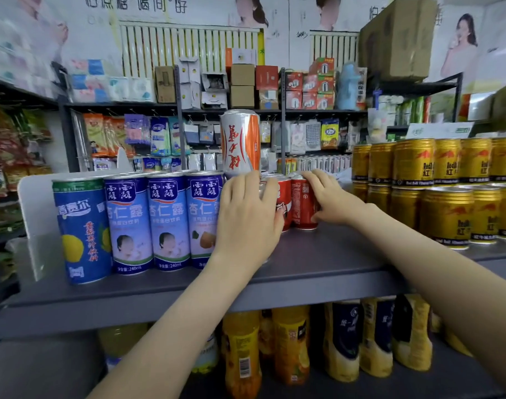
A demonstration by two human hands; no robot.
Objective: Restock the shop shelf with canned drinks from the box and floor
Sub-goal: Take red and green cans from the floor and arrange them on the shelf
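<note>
Hidden: the left hand (247,217) covers most of the left red can (285,203); the base of the orange and white can (240,142) sits behind its fingers.
Left grip: fingers curled over the left red can's top, holding it.
Right grip: the right hand (331,197) clasps the right red can (303,204), with the thumb at its side.
Red cans: upright and touching on the grey shelf (318,254), between the blue cans (171,220) and the gold cans (444,214).
</note>
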